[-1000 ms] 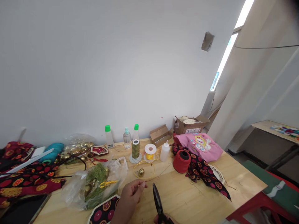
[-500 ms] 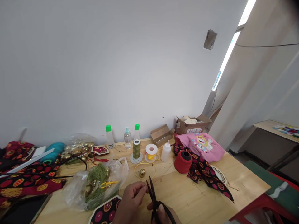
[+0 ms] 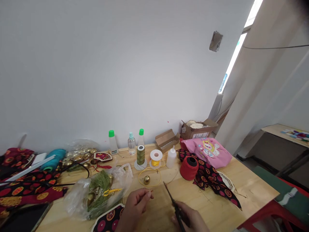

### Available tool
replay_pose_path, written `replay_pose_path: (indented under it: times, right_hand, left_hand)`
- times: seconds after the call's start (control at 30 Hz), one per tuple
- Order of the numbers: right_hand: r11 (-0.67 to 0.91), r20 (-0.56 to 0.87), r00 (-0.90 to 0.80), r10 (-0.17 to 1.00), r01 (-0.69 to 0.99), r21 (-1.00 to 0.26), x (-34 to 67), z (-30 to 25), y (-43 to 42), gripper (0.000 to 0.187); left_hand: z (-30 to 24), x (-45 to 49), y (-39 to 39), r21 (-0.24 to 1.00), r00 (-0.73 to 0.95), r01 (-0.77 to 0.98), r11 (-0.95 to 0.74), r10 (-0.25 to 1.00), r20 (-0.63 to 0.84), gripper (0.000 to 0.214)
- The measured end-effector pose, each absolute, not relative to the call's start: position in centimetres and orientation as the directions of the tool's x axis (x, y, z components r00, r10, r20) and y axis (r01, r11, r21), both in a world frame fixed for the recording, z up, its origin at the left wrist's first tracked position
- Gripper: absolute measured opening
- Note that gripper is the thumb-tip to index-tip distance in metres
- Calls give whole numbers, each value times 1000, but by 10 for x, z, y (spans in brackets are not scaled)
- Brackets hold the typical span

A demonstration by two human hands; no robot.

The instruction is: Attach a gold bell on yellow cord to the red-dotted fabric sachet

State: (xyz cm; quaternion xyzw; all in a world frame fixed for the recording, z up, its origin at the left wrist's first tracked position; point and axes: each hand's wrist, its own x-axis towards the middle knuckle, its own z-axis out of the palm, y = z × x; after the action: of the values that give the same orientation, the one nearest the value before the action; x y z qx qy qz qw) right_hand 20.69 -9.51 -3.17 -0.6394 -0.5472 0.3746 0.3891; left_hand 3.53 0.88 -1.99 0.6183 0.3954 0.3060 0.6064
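Note:
My left hand (image 3: 138, 203) is pinched at the bottom centre. A tiny reddish bit shows at its fingertips, too small to name. To its right, my right hand (image 3: 189, 216) grips black scissors (image 3: 172, 200), their blades together and pointing up and to the left, apart from the left hand. Beyond the fingers a gold bell (image 3: 146, 179) lies inside a loop of yellow cord (image 3: 160, 176). A fabric-covered panel (image 3: 109, 219) with a pale edge lies beside my left wrist and is partly hidden by it.
A plastic bag (image 3: 72, 196) with green tassels stands left. Behind are a green thread spool (image 3: 140, 155), a yellow cord spool (image 3: 156, 156), a white squeeze bottle (image 3: 171, 158) and a red thread cone (image 3: 189, 169). Patterned fabric (image 3: 212, 180) and a pink pouch (image 3: 210, 151) lie right.
The scissors have moved right, away from my left fingertips, and their blades have come together. My left hand stays pinched in nearly the same place.

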Motion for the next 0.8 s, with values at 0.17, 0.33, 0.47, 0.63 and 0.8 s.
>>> replay_pose_path:
  times: [0.17,0.33,0.47,0.63,0.8]
  right_hand:
    - [-170,8,212,977,805,-568,253,-14,-99,48]
    - [-274,-79,263,962,908,-317,249,11,-92,39]
    - [1,103,88,991,754,-656,221,22,-77,22]
    - [190,222,65,973,322,-927,174,1,-44,26]
    - [215,210,98,973,-44,-976,158,-11,-28,20]
  left_hand:
    - [-19,37,7,994,495,73,78,863,-104,39]
    - [-18,35,10,996,477,56,68,874,-87,41]
    - [-18,35,12,987,521,-21,157,845,-123,42]
    - [-18,34,10,980,560,-84,180,822,-103,37]
    - [-17,33,9,985,585,-73,159,806,-87,38]
